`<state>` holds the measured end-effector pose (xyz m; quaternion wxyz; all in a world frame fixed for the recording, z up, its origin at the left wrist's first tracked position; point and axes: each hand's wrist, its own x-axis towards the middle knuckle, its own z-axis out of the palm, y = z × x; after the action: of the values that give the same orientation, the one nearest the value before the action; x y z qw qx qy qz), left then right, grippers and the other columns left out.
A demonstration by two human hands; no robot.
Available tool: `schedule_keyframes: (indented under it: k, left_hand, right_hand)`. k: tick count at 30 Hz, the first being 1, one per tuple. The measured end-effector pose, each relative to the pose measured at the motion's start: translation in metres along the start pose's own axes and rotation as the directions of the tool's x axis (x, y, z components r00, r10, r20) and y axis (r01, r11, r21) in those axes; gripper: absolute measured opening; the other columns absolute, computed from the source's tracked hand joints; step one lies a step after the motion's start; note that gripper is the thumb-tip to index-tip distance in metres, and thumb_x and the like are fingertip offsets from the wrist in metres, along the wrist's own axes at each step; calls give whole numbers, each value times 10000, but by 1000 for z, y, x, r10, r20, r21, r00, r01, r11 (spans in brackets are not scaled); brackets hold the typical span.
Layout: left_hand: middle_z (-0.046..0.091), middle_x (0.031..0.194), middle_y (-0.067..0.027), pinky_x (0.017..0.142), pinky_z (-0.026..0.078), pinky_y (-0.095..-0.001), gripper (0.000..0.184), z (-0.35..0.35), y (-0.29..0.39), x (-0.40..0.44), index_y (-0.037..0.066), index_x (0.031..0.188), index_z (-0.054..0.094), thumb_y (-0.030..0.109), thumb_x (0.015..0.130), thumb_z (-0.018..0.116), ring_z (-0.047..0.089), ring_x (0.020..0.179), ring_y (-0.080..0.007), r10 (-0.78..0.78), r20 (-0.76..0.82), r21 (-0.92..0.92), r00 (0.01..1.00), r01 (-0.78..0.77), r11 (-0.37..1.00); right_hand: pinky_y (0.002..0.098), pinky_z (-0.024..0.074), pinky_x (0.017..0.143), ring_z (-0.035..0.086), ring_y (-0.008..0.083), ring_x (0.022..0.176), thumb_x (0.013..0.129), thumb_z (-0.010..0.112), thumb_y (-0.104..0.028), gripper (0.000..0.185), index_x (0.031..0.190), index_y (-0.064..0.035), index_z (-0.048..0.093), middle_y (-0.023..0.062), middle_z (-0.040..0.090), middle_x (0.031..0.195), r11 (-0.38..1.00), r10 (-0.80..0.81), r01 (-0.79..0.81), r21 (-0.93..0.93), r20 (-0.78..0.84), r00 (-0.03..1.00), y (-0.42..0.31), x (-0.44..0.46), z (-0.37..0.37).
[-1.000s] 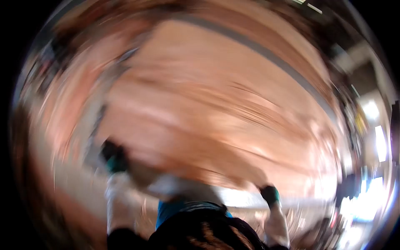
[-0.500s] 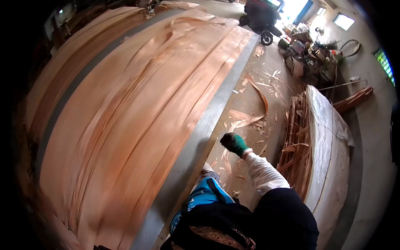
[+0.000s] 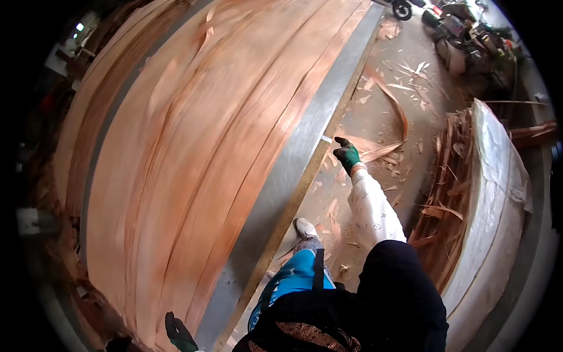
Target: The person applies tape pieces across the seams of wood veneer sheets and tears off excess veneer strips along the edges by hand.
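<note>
My right hand [image 3: 347, 154], in a green glove with dark fingers, hovers just off the edge of a long table with a grey metal border [image 3: 265, 226]. Its fingers are apart with nothing seen in them. Near it, a small white piece [image 3: 326, 139] lies at the table's edge. My left hand [image 3: 180, 333], in a dark glove, shows at the bottom of the view with fingers stretched out. It is over or beside the near end of the wide reddish wood veneer sheets [image 3: 193, 176], which lie rippled along the table; whether it touches them I cannot tell.
Curved veneer strips [image 3: 392, 101] and scraps litter the floor right of the table. Further right stands a stack of veneer pieces [image 3: 448, 182] beside a white plastic-wrapped bundle [image 3: 489, 193]. Piled clutter [image 3: 475, 44] and a wheel [image 3: 402, 9] are at the back.
The view has tilted down and moved along the table. My right hand has gone from closed to fingers apart, nearer the table edge. My left hand has come into view at the bottom.
</note>
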<state>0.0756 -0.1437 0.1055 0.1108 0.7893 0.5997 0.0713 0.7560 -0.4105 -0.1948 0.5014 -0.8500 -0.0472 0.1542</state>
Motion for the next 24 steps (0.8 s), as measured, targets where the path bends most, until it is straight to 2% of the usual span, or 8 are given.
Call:
schedule_keyframes:
  k: [2,3,6,10,17,20,22,24]
  left_hand:
    - [612,1222,-128,905,484,-273,328,-11,43,-3,-1,1274,565,51,953,523,591,1046,-199,-179,94,46,979,176,983]
    - [632,1192,-134,913,482,-286,309,10,0,-1,-18,1242,586,71,952,526,587,1068,-205,-86,-26,-254,996,76,964]
    - [610,1244,-176,1010,422,-340,327,4,42,1,-49,1215,591,72,917,533,565,1158,-281,-12,47,-120,999,17,993]
    - [653,1161,-174,954,466,-358,294,23,102,0,-26,1174,624,68,902,562,613,1093,-278,53,159,-179,986,-24,984]
    - [683,1058,-143,837,522,-373,247,101,220,-9,42,1106,657,43,859,645,664,949,-310,649,259,-490,716,-481,727]
    - [667,1085,-185,864,502,-370,252,135,253,-17,11,1160,609,72,919,567,651,1013,-279,627,460,-658,629,-232,716]
    - [628,1197,-179,945,470,-360,322,156,247,-15,12,1255,557,167,978,501,606,1113,-252,735,390,-818,555,-158,553]
    - [578,1283,-158,1019,422,-363,408,134,232,-30,16,1328,501,269,1016,430,560,1180,-231,615,529,-847,585,323,421]
  right_hand:
    - [334,498,795,658,250,910,683,537,-19,580,1259,-36,596,181,681,1049,984,-44,29,173,84,995,22,22,9]
    - [338,493,811,652,241,935,698,588,-66,481,1175,-26,637,187,674,1047,968,-105,86,236,66,992,30,26,16]
    - [343,494,800,652,257,882,720,660,-144,318,1013,-24,683,173,667,954,999,36,-36,-5,262,964,7,17,0]
    - [411,508,737,634,354,865,725,723,-252,224,797,-44,687,174,666,884,851,-346,419,-317,263,901,3,-2,-37]
    - [377,511,709,623,323,778,763,731,-120,143,843,-32,652,144,642,840,954,-280,270,130,708,649,-105,-87,-74]
    - [342,501,807,622,267,993,756,720,-11,120,839,-39,637,143,666,998,779,-564,550,303,723,400,-176,-160,-57]
    - [346,497,820,607,298,1072,744,706,22,137,857,-30,648,167,652,1114,837,-530,340,429,789,309,-192,-209,-31]
    - [365,508,813,556,345,1185,732,710,28,139,836,-31,639,196,628,1165,815,-503,393,425,856,120,-205,-250,-6]
